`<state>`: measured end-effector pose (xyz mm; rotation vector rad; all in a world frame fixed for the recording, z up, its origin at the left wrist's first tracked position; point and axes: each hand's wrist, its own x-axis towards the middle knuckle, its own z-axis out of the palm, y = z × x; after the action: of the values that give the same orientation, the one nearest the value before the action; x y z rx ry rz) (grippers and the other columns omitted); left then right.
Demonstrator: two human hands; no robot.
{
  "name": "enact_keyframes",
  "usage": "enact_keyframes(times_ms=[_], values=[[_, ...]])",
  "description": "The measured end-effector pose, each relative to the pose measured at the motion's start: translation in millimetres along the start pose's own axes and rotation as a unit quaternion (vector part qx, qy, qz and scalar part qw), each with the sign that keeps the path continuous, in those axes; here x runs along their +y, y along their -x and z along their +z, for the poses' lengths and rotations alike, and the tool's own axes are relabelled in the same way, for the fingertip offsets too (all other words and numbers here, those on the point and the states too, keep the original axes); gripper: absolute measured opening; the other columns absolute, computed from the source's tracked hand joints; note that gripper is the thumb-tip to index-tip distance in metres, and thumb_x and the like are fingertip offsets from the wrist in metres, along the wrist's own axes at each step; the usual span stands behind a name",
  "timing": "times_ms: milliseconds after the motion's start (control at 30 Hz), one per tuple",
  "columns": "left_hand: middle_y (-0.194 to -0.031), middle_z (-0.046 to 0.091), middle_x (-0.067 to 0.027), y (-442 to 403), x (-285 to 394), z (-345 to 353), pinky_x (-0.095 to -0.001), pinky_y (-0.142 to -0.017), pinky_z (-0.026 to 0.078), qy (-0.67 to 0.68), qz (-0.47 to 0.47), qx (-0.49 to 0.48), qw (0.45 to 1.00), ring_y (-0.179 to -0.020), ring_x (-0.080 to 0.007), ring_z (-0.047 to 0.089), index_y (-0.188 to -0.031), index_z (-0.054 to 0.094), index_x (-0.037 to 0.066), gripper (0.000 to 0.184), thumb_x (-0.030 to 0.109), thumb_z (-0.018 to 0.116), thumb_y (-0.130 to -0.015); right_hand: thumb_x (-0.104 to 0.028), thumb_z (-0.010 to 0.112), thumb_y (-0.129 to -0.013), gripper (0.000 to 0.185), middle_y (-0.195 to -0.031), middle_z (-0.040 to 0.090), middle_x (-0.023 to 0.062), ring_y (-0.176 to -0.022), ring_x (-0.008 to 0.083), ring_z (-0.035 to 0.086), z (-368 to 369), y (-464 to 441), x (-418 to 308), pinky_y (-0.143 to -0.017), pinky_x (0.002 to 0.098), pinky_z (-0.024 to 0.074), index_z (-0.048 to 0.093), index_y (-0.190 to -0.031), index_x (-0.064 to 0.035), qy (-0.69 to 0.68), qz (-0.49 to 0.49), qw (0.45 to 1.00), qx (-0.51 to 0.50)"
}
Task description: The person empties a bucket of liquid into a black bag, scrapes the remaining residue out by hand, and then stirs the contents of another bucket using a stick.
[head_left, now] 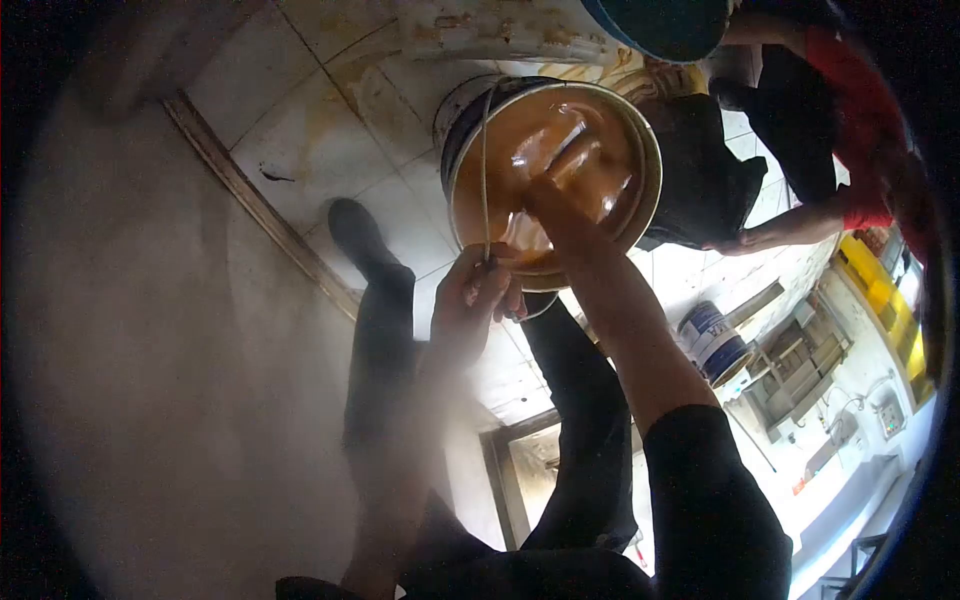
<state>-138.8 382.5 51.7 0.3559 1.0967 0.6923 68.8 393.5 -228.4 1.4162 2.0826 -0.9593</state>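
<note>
A round bucket (648, 190) holds glossy orange-brown liquid (500, 190) and has a thin wire handle (486, 150). My left hand (475, 290) is closed on that handle at the bucket's near rim. Over the bucket reaches my right hand (550, 200), its fingers sunk in the liquid and hidden by it. A second rim or bucket (458, 110) shows just behind the bucket's left side.
A person in a red top (850, 120) bends at the right, a hand near a black bag (700, 170). Above is a teal container (665, 25). A blue-and-white bucket (713, 340) stands lower right. Stained tiles (300, 130) cover the floor; a wall (180, 350) fills the left.
</note>
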Motion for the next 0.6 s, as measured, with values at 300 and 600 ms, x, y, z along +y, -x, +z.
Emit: enact_keyframes(times_ms=[300, 600], values=[[-0.066, 0.051, -0.0010, 5.6, -22.9, -23.1, -0.0241, -0.050, 0.038, 0.021, 0.036, 0.082, 0.996, -0.058, -0.0117, 0.053, -0.110, 0.052, 0.007, 0.038, 0.039, 0.056, -0.091, -0.020, 0.058, -0.082, 0.036, -0.114, 0.062, 0.0113, -0.094, 0.0302, 0.062, -68.7, 89.3, -58.8, -0.077, 0.0425, 0.0494, 0.059, -0.116, -0.0060, -0.054, 0.052, 0.945, 0.319], [-0.071, 0.055, 0.0007, 20.6, -8.9, 3.8, -0.0205, -0.048, 0.036, -0.001, 0.024, 0.104, 0.994, -0.058, -0.0078, 0.056, -0.104, 0.053, 0.010, 0.029, 0.036, 0.054, -0.093, -0.019, 0.064, -0.079, 0.018, -0.077, 0.067, 0.0143, -0.070, 0.0219, 0.065, -186.9, 169.9, -60.5, -0.063, 0.0333, 0.0478, 0.067, -0.088, -0.0030, -0.343, 0.065, 0.867, 0.355]])
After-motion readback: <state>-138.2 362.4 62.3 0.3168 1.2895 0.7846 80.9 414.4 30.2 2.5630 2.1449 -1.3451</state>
